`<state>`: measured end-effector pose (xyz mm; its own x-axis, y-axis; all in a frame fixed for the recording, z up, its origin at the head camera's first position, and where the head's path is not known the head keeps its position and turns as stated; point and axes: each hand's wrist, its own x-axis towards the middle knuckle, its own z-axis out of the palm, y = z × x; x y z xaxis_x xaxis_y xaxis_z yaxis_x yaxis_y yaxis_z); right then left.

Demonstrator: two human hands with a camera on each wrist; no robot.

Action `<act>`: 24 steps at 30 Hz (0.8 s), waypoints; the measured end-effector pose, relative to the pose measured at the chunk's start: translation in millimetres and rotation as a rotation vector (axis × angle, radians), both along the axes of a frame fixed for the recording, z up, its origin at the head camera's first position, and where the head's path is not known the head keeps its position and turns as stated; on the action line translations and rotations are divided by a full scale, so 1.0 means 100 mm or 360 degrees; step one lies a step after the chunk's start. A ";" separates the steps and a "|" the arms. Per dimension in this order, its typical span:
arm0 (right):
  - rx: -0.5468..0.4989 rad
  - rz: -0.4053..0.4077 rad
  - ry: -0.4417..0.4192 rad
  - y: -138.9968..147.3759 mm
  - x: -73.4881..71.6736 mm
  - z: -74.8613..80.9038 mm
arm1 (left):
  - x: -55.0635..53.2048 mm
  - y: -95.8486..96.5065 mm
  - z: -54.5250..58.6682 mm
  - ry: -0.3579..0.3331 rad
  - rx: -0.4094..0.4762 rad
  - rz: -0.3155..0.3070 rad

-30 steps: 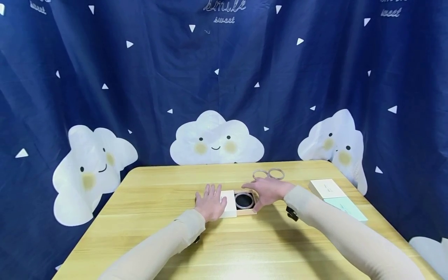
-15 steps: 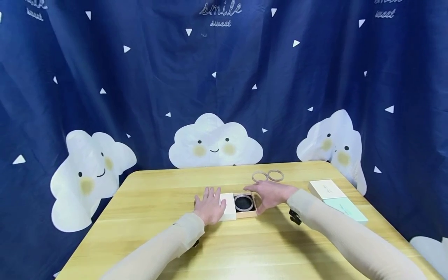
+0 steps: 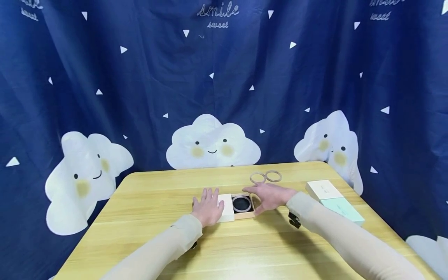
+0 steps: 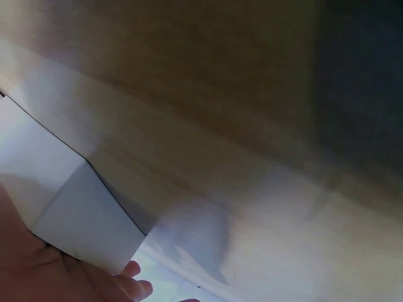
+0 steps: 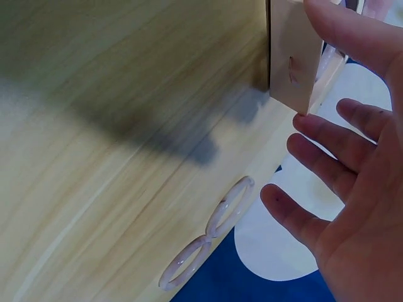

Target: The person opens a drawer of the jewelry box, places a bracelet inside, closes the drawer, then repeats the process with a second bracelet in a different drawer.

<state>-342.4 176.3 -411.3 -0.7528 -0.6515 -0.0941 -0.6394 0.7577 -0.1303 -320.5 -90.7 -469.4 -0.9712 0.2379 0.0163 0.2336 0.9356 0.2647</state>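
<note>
A small box has a white sleeve (image 3: 226, 209) and a peach drawer (image 3: 244, 216) pulled partway out to the right. Inside the drawer, a pale pinkish bangle (image 3: 233, 206) lies on a black insert. My left hand (image 3: 207, 210) rests on the sleeve's left end with straight, spread fingers; its palm lies against the white cardboard (image 4: 88, 220) in the left wrist view. My right hand (image 3: 269, 195) spans the drawer's right end, thumb by the near corner and index finger by the far one. In the right wrist view its fingers are spread around the drawer's end (image 5: 293, 60), which has a small pull loop.
Two more pale bangles (image 3: 273, 176) lie side by side near the table's back edge. On the right, a white box (image 3: 324, 189) and a mint-green box (image 3: 343, 210) stand end to end. A blue curtain (image 3: 217, 97) with clouds hangs behind the wooden table (image 3: 157, 190).
My right hand has shifted slightly right relative to the drawer, its thumb now just outside the near corner. The drawer stays equally far out. The head view has moved a little.
</note>
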 end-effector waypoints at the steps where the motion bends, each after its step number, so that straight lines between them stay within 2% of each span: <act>1: -0.0003 0.0007 0.0003 0.00 0.00 -0.01 | 0.01 0.00 0.00 0.0006 0.0007 -0.0002; 6: -0.0022 0.0007 -0.0002 0.00 0.01 -0.02 | 0.02 0.00 -0.02 0.0040 0.0018 -0.0014; 13: -0.0029 0.0023 -0.0007 0.01 0.00 -0.07 | -0.02 -0.01 -0.10 0.0022 -0.0010 0.0016; 19: -0.0052 0.0012 -0.0023 0.02 -0.01 -0.08 | -0.06 -0.02 -0.15 0.0021 0.0014 0.0006; 24: -0.0069 0.0023 -0.0026 0.03 -0.01 -0.06 | -0.06 -0.01 -0.11 0.0030 0.0007 0.0000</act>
